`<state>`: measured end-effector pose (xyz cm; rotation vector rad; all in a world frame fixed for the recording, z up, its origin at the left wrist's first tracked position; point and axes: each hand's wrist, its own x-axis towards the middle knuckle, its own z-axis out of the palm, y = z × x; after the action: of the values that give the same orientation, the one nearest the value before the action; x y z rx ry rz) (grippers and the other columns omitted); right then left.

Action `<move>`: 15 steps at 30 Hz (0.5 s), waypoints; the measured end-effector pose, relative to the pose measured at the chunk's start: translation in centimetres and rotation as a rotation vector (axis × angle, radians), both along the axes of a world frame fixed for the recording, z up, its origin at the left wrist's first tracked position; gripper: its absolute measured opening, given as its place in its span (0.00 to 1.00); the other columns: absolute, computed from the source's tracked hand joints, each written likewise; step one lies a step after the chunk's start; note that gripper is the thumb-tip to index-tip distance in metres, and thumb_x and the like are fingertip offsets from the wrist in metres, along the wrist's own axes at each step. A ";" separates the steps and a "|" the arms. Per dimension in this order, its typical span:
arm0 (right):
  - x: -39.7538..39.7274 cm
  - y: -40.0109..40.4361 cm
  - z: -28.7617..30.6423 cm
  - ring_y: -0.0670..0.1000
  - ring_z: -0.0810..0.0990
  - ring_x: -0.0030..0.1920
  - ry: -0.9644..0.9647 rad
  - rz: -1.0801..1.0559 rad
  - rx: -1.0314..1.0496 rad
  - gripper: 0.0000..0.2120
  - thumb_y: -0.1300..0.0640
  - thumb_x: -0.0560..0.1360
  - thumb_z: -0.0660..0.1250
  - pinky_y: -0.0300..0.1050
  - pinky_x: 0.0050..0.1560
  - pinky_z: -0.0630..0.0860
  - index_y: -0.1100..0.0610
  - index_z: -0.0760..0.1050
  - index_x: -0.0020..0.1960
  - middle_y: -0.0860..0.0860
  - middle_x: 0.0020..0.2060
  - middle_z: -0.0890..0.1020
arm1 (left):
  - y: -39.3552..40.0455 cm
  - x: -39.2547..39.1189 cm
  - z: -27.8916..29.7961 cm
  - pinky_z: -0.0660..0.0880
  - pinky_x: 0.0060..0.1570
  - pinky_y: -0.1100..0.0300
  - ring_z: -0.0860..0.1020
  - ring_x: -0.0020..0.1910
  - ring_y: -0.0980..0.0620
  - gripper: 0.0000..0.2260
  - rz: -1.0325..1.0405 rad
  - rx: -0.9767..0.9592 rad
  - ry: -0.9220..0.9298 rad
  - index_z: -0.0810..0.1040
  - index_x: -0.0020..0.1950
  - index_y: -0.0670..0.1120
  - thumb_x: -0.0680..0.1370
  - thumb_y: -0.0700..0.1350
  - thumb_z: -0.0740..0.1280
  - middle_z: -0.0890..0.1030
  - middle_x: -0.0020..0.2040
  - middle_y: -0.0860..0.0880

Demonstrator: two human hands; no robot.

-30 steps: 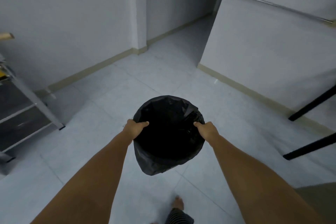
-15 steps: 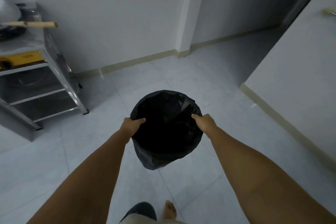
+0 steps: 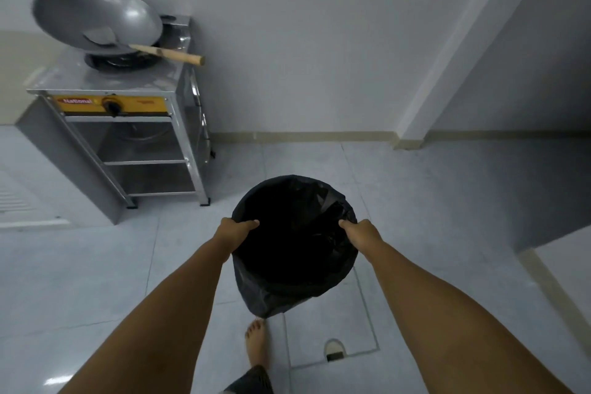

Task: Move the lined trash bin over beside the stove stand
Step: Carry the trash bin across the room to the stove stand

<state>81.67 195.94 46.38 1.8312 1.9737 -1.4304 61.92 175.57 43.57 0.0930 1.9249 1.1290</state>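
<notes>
bin (image 3: 292, 253) held off the floor, left hand (image 3: 235, 232) and right hand (image 3: 359, 233) clenched on opposite rim sides; stand (image 3: 128, 137) lies ahead-left, nearer left hand.

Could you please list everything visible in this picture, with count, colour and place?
trash bin: one, lined with a black bag, held above the floor at centre.
stove stand: one, silver metal with a yellow control panel, upper left against the wall.
wok: one, grey metal, on the stove burner.
spatula: one, metal blade with a wooden handle, lying in the wok, handle sticking out to the right.
floor hatch: one, tiled grey, in the floor under the bin.
left hand: one, gripping the bin's left rim.
right hand: one, gripping the bin's right rim.
foot: one, bare, on the floor below the bin.
</notes>
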 end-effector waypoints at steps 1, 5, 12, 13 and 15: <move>-2.0 1.4 -0.3 0.63 0.76 0.64 -0.003 0.017 0.001 0.35 0.44 0.75 0.65 0.52 0.61 0.75 0.65 0.65 0.73 0.62 0.67 0.75 | 1.0 -1.6 -0.1 0.75 0.66 0.45 0.76 0.68 0.36 0.34 0.012 -0.001 -0.005 0.67 0.75 0.36 0.76 0.52 0.72 0.76 0.70 0.37; -8.9 5.5 -0.7 0.63 0.76 0.64 0.000 0.041 -0.021 0.34 0.44 0.76 0.64 0.53 0.60 0.75 0.65 0.64 0.73 0.63 0.67 0.75 | 4.0 -7.7 -0.1 0.75 0.67 0.45 0.76 0.68 0.36 0.34 0.034 -0.020 -0.013 0.67 0.75 0.36 0.76 0.53 0.72 0.75 0.71 0.37; -18.6 11.8 -2.6 0.63 0.76 0.63 -0.020 0.092 -0.008 0.34 0.43 0.76 0.64 0.52 0.59 0.74 0.65 0.64 0.72 0.62 0.66 0.75 | 10.0 -16.3 -1.0 0.71 0.71 0.44 0.73 0.71 0.36 0.34 0.113 -0.002 -0.037 0.65 0.77 0.37 0.76 0.50 0.72 0.73 0.73 0.37; -20.2 13.0 -2.8 0.63 0.76 0.64 -0.023 0.100 -0.006 0.34 0.43 0.76 0.64 0.52 0.59 0.74 0.65 0.63 0.73 0.62 0.67 0.74 | 11.1 -17.7 -1.2 0.71 0.71 0.44 0.73 0.71 0.36 0.35 0.130 0.000 -0.045 0.64 0.77 0.37 0.76 0.50 0.73 0.73 0.73 0.37; -23.7 15.9 -3.6 0.63 0.75 0.64 -0.033 0.116 -0.003 0.34 0.44 0.76 0.63 0.52 0.59 0.74 0.65 0.63 0.73 0.62 0.67 0.74 | 13.6 -20.9 -2.1 0.71 0.72 0.43 0.73 0.71 0.36 0.37 0.154 -0.011 -0.055 0.63 0.77 0.37 0.75 0.51 0.73 0.72 0.74 0.37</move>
<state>58.02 211.85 42.77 1.6976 2.0243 -1.3604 40.99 189.16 41.45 -0.0934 1.9147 1.2090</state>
